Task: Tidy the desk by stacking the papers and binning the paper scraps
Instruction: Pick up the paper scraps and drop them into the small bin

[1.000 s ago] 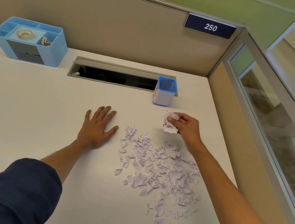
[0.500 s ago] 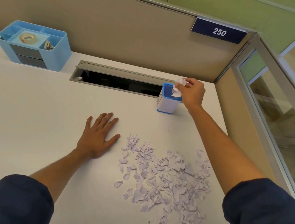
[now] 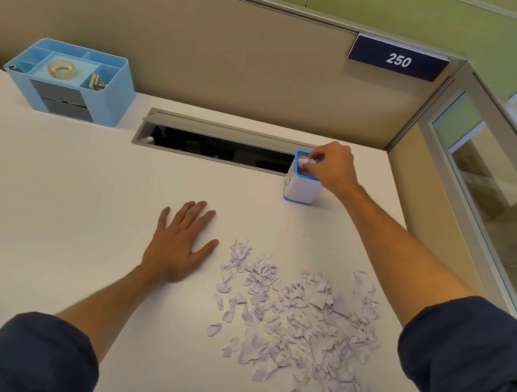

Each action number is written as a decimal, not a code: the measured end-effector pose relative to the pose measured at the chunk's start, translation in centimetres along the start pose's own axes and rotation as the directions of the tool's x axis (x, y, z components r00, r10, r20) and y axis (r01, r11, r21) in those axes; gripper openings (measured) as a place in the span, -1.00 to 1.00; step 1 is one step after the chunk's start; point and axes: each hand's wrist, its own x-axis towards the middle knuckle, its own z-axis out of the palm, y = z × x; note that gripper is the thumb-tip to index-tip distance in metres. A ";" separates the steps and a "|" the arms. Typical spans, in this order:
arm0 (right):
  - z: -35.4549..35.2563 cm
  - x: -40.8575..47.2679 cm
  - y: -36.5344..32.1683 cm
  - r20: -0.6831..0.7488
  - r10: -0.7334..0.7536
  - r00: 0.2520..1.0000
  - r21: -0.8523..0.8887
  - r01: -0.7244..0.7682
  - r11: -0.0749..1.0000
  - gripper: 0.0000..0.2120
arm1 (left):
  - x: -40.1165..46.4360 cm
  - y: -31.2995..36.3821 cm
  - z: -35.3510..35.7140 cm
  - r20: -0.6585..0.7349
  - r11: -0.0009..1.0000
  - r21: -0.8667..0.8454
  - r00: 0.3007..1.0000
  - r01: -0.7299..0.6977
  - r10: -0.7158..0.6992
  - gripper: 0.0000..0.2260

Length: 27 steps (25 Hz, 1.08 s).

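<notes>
A: Head cam, quick rundown. Where's the right hand?

B: Over the small blue-and-white bin, near the desk's back right corner, just in front of the cable slot. Fingers curled down, tips bunched, pinching a wad of scraps right at the bin's mouth. Wad sits at rim level; can't tell if it's touching the inside.

A: Left hand?

B: Flat on the desk, palm down, roughly mid-desk. Fingers straight and slightly spread, thumb out to the right side. Holds nothing.

A: Rest of the scraps?

B: Big loose pile of torn paper scraps toward the front right of the desk, between the two forearms, w/ printed text on some bits. Nearest pieces lie just beside the left thumb, not touching it as far as I can see. Pile runs down to the front edge, out of frame.

A: Bin upright?

B: Yes, upright, blue rim and blue base, white sides w/ some lettering, unreadable.

A: Anything else on the desk?

B: Light blue desk organizer at the back left edge, against the partition. Tape roll in its middle compartment, binder clips in the right one. Number plate "250" on the partition wall, upper right.
</notes>
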 end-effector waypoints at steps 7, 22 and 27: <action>-1.5 0.0 -0.4 -0.098 -0.058 0.993 -0.002 0.058 0.998 -0.75 | 0.0 0.0 0.0 0.005 1.000 -0.001 1.000 0.001 -0.001 -0.43; 7.5 -18.6 4.4 0.313 -0.008 0.950 0.001 0.008 1.000 -0.37 | -0.1 0.0 -0.1 -0.007 1.000 -0.016 1.000 -0.011 0.010 -0.41; 6.3 -21.7 4.5 0.197 -0.081 0.977 0.025 0.078 0.997 -0.43 | -0.2 0.1 -0.1 -0.020 1.000 -0.018 1.000 -0.013 0.012 -0.40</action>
